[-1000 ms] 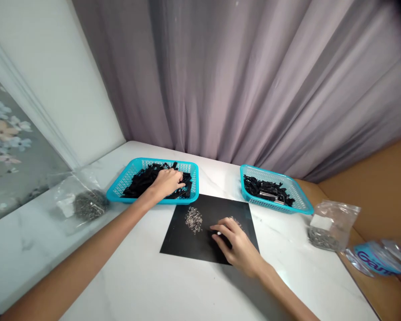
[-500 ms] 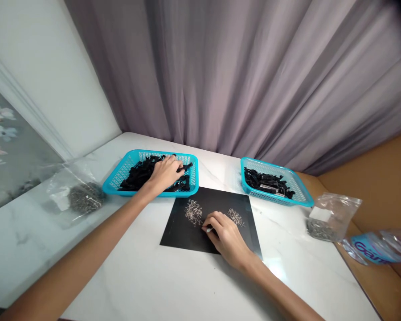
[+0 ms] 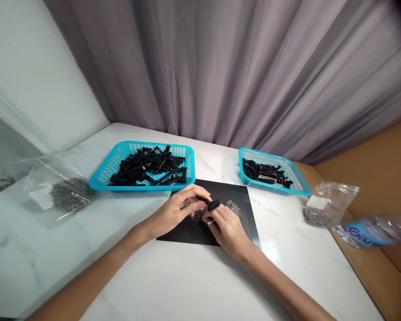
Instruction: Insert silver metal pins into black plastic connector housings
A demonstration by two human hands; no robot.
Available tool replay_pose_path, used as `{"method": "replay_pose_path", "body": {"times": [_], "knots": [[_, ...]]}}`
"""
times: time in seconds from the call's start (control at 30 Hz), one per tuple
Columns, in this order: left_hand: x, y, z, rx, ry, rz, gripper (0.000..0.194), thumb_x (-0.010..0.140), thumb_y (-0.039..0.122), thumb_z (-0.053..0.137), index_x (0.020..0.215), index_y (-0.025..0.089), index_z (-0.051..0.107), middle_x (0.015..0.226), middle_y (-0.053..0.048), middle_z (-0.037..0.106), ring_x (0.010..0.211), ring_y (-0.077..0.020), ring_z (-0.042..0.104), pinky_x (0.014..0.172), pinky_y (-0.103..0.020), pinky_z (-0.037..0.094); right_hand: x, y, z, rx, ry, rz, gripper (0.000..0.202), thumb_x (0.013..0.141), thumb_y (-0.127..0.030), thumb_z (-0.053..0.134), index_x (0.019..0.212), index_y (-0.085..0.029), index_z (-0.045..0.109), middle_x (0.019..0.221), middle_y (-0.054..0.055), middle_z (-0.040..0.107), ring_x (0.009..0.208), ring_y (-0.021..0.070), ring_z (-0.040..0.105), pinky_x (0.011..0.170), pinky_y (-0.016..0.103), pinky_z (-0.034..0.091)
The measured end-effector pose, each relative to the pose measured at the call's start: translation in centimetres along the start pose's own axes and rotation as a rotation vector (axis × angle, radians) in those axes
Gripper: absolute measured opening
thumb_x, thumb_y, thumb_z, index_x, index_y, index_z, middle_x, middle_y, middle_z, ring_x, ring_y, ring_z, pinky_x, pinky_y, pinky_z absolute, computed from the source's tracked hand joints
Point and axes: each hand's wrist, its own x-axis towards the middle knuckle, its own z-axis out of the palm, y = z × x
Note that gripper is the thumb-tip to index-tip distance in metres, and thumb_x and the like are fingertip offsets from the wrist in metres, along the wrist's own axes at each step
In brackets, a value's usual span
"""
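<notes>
My left hand [image 3: 187,205] pinches a black plastic part [image 3: 214,205] above the black mat [image 3: 187,234]. Close beside it, my right hand [image 3: 230,227] has its fingers closed near the same part. A small pale tip [image 3: 210,222] shows under the right fingers; what it belongs to is hidden. On the mat, a pile of small metal pieces [image 3: 234,208] lies to the right, and another is mostly covered by the left hand. A blue basket [image 3: 143,187] of black plastic parts stands behind my left hand.
A second blue basket [image 3: 302,178] with black parts and a few metallic strips stands at the back right. Clear bags of metal pieces lie at far left [image 3: 71,196] and right [image 3: 317,216]. A plastic bottle [image 3: 370,232] lies by the right table edge.
My left hand has come out of the left basket with a black plastic part and moved over the mat to my right hand. The view has shifted slightly.
</notes>
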Motion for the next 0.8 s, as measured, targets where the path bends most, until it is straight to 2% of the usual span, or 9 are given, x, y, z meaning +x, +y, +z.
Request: {"method": "replay_pose_path", "body": {"times": [0.07,0.2,0.27,0.37,0.5,0.6,0.67,0.8], "knots": [[-0.3,-0.9,0.6,-0.055,-0.036,-0.038,0.020,0.102,0.035,0.055,0.110,0.024,0.070,0.125,-0.005,0.057,0.080,-0.0109,0.064,0.077,-0.027,0.056,-0.2,0.4,-0.7,0.120,0.041,0.131,0.015,0.100,-0.013,0.050,0.103,-0.019,0.064,0.094,0.006,0.068,0.080,0.0206,0.058,0.072,0.033,0.045],[-0.4,-2.5,1.5,-0.024,-0.038,-0.106,0.021,0.101,0.034,0.055,0.111,0.022,0.070,0.100,-0.003,0.061,0.091,-0.0168,0.067,0.090,-0.033,0.056,-0.6,0.9,-2.5,0.427,0.065,0.420,0.011,0.099,-0.028,0.061,0.097,-0.022,0.069,0.088,0.003,0.067,0.067,0.0157,0.049,0.062,0.029,0.038],[-0.5,-2.9,1.9,-0.008,-0.013,-0.119,0.022,0.099,0.035,0.058,0.113,0.021,0.068,0.106,-0.005,0.061,0.095,-0.0184,0.069,0.093,-0.035,0.056,-0.8,0.8,-3.0,0.529,0.057,0.493,0.017,0.097,-0.037,0.065,0.094,-0.022,0.071,0.088,0.003,0.066,0.068,0.0153,0.048,0.061,0.028,0.036],[-0.7,-2.9,2.4,0.047,0.012,-0.106,0.025,0.095,0.037,0.064,0.115,0.021,0.067,0.116,-0.006,0.061,0.098,-0.0193,0.069,0.094,-0.036,0.056,-0.9,0.7,-3.1,0.617,0.040,0.552,0.023,0.096,-0.044,0.066,0.092,-0.021,0.071,0.081,0.001,0.062,0.068,0.0148,0.047,0.062,0.028,0.034],[-0.7,-2.5,2.8,0.075,0.078,-0.087,0.020,0.097,0.035,0.062,0.114,0.024,0.065,0.112,-0.004,0.064,0.094,-0.0179,0.068,0.092,-0.035,0.056,-0.9,0.7,-2.7,0.669,0.048,0.594,0.026,0.093,-0.047,0.069,0.094,-0.021,0.073,0.079,0.001,0.063,0.067,0.0148,0.048,0.061,0.028,0.034],[-0.6,-2.5,3.1,-0.062,0.102,-0.114,0.036,0.097,0.033,0.063,0.132,0.028,0.056,0.106,-0.001,0.065,0.087,-0.0158,0.070,0.088,-0.032,0.057,-0.8,0.7,-2.7,0.700,0.066,0.619,0.027,0.090,-0.047,0.072,0.094,-0.021,0.075,0.079,0.002,0.064,0.066,0.0150,0.049,0.059,0.029,0.033],[-0.5,-2.6,3.2,-0.121,0.130,-0.136,0.045,0.095,0.034,0.066,0.137,0.028,0.052,0.102,0.000,0.065,0.086,-0.0157,0.070,0.088,-0.032,0.057,-0.7,0.7,-2.9,0.736,0.071,0.624,0.026,0.090,-0.046,0.073,0.093,-0.021,0.076,0.083,0.003,0.067,0.068,0.0154,0.051,0.060,0.029,0.035],[-0.3,-2.8,3.3,-0.079,0.180,-0.169,0.030,0.091,0.038,0.070,0.117,0.023,0.067,0.095,-0.001,0.063,0.089,-0.0175,0.067,0.088,-0.032,0.054,-0.7,0.5,-3.2,0.774,0.145,0.635,0.021,0.088,-0.042,0.075,0.094,-0.022,0.076,0.083,0.002,0.067,0.069,0.0145,0.053,0.061,0.028,0.037]]}}
